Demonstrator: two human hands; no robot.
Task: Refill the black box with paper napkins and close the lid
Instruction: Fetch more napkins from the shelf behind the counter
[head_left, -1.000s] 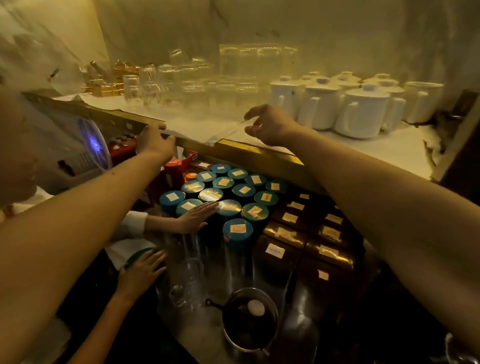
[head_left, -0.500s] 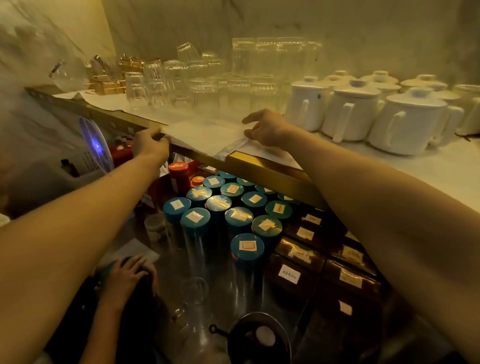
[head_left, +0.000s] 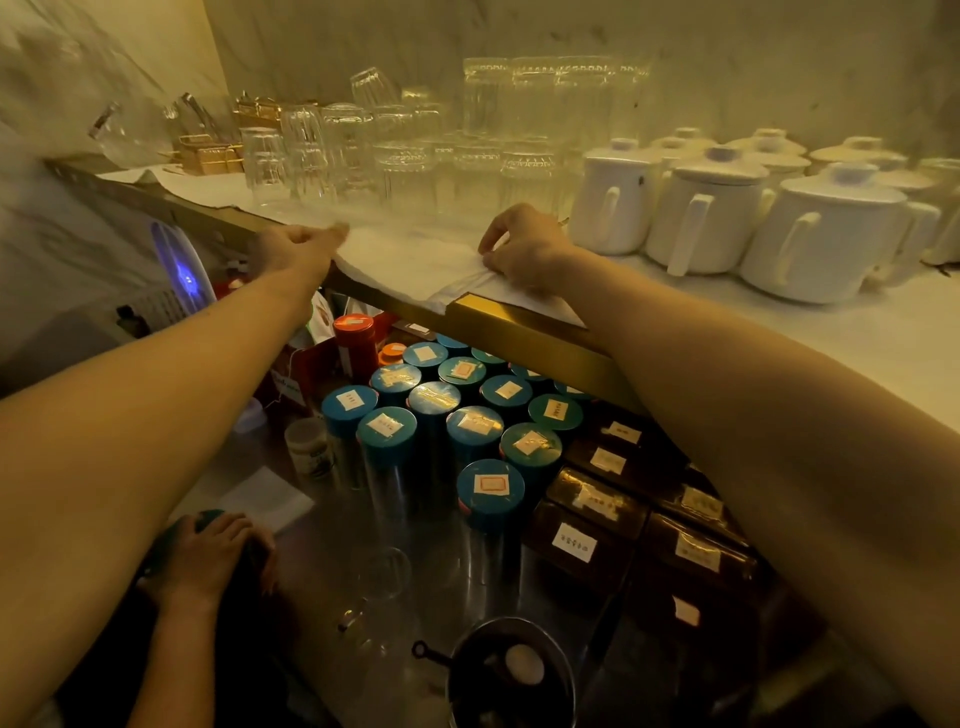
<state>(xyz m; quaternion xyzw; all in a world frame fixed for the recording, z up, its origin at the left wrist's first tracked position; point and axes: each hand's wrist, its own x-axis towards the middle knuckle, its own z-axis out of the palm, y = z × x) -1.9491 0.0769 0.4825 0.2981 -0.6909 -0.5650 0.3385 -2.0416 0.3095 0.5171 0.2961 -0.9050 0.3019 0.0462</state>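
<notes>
A white paper sheet (head_left: 415, 260) lies flat on the shelf's front edge, under the glasses. My left hand (head_left: 298, 249) pinches its left edge with closed fingers. At the sheet's right end, where the paper bunches into folds, my right hand (head_left: 524, 252) presses down and grips it. I cannot pick out a black napkin box with a lid in this view.
Clear glasses (head_left: 405, 150) and white lidded jugs (head_left: 711, 208) crowd the shelf behind the sheet. Below the gold shelf rim (head_left: 524, 327) stand several teal-lidded jars (head_left: 431, 405) and labelled brown boxes (head_left: 597, 509). Another person's hand (head_left: 208, 556) rests at the lower left, near a dark pot (head_left: 514, 670).
My left hand has shifted right along the shelf edge and up onto the paper. My right hand has settled on the folds. The other person's hand has left the jar lids.
</notes>
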